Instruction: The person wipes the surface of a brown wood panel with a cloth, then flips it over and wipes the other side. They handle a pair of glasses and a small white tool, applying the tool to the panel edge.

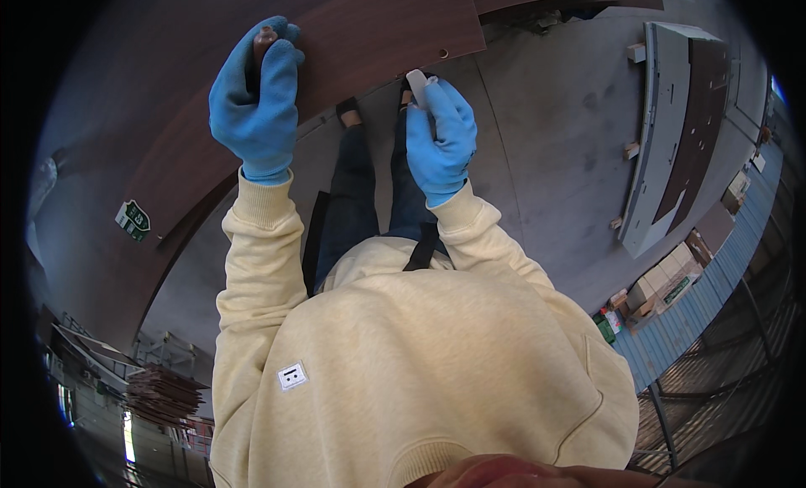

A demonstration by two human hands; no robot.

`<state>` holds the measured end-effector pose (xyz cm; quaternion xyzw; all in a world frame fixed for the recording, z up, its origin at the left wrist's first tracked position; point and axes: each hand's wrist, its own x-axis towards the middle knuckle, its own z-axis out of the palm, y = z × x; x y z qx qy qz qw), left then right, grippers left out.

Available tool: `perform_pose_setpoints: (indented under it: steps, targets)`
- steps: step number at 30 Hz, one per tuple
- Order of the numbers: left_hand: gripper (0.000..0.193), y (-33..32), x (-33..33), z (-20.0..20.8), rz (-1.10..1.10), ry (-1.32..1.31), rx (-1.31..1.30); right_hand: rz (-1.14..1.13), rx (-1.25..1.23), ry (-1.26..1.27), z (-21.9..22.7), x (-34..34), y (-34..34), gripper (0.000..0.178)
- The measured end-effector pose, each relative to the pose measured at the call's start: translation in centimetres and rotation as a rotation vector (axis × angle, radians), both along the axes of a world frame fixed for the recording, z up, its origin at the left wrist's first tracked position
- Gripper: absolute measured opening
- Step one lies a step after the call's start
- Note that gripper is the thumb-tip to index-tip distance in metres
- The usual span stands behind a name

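My left hand (262, 119), in a blue work glove, is closed around a dark brown handle-like piece (264, 40) with a rounded end. Most of that piece is hidden by the fingers, so its kind is unclear. It is over a large brown wood-grain panel (378, 43). Near the panel's close edge, my right hand (445, 144), also blue-gloved, grips a small pale, flat-ended bar (417, 87). The bar's lower part disappears into the palm. Whether either hand touches the panel cannot be made out.
Two round holes pierce the panel near its right end, one at a hole (443, 53). A green-and-white sticker (133, 220) is at left. Flat grey and brown panels (684, 135) lie on wooden blocks at right, beyond grey floor (537, 127). Boxes (667, 278) line the wall.
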<state>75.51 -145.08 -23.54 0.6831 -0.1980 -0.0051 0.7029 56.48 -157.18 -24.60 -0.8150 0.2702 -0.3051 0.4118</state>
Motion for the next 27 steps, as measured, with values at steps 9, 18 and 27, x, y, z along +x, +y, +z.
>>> perform_pose_setpoints:
  steps: [9,18,27]
  targets:
    - [0.03,0.0,0.0,0.0,0.001,-0.008,0.008,-0.038,0.003,-0.007,0.0,0.7,0.2,0.032]
    - [0.03,-0.1,-0.2,0.2,-0.003,0.032,-0.012,0.016,0.257,0.241,0.4,0.1,-0.4,0.03]
    - [0.03,0.0,-0.1,0.3,-0.001,0.029,-0.001,0.036,0.048,0.196,1.0,-2.1,-0.4,0.031]
